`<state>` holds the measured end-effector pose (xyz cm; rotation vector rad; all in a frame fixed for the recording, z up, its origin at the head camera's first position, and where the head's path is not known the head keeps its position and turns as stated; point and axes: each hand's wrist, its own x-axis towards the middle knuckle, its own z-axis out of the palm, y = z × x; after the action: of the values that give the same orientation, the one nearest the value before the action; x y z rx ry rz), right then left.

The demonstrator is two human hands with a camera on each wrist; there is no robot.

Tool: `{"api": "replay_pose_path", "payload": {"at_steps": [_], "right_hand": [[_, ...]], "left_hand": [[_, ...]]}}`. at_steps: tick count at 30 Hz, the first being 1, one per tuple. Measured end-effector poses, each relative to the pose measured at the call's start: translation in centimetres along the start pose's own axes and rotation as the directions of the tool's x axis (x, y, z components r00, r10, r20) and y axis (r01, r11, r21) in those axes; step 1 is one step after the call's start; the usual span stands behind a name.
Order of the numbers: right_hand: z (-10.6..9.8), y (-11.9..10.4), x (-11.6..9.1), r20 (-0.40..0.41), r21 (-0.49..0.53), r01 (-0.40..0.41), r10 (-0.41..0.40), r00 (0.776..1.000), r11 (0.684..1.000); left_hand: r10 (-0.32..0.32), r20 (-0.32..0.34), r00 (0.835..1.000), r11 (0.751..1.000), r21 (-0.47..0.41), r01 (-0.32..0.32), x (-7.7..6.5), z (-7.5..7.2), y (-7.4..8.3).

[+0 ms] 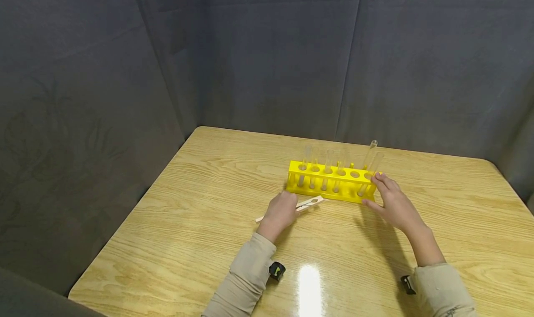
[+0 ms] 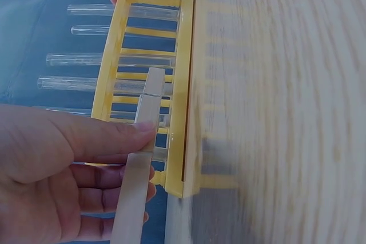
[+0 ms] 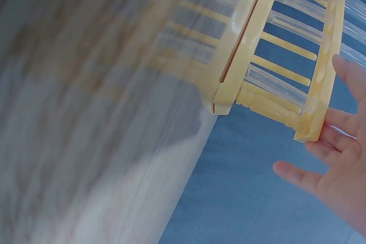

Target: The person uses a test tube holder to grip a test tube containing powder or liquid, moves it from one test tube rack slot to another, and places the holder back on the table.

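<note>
My left hand (image 1: 280,211) pinches a wooden test tube clamp (image 1: 309,203) between thumb and fingers, just in front of the yellow test tube rack (image 1: 321,194). In the left wrist view the clamp (image 2: 132,192) passes in front of the rack's lower left part, and its jaws show nothing between them. Several clear test tubes (image 1: 328,161) stand in the rack's holes. One tube (image 1: 370,154) with its rounded end upward rises behind the right end. My right hand (image 1: 394,203) touches the rack's right end with extended, spread fingers, also seen beside the rack (image 3: 320,107) in the right wrist view.
The rack stands on a light wood-grain table (image 1: 187,206) towards its far side. Behind the table hangs a dark grey curtain (image 1: 275,66), which also runs along the left. Yellow pegs (image 1: 352,165) stick up along the rack's back.
</note>
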<state>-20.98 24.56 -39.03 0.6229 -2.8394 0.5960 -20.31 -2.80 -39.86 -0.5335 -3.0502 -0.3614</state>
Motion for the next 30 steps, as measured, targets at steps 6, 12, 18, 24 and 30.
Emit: {"api": "replay_pose_path", "payload": {"at_steps": [6, 12, 18, 24, 30], "right_hand": [[-0.1, 0.03, -0.02, 0.007, 0.001, -0.005, 0.005, 1.0, 1.0], [-0.08, 0.01, -0.03, 0.005, -0.002, -0.005, 0.005, 1.0, 1.0], [-0.04, 0.04, -0.02, 0.002, -0.005, -0.002, 0.002, 1.0, 1.0], [-0.06, 0.02, -0.05, -0.001, -0.008, 0.0, 0.0, 1.0, 1.0], [-0.07, 0.02, -0.03, 0.002, 0.0, -0.004, 0.004, 1.0, 1.0]], "left_hand": [[-0.014, 0.025, 1.0, 1.0, -0.021, 0.014, 0.06, 0.01, -0.03], [-0.015, 0.031, 0.999, 0.999, -0.028, 0.015, -0.03, 0.08, 0.01], [-0.023, 0.045, 0.999, 0.999, -0.022, 0.024, 0.04, 0.17, 0.06], [-0.027, 0.064, 0.998, 0.999, -0.025, 0.028, 0.07, 0.15, 0.02], [-0.023, 0.072, 0.997, 0.999, -0.029, 0.025, 0.07, 0.31, -0.06]]}}
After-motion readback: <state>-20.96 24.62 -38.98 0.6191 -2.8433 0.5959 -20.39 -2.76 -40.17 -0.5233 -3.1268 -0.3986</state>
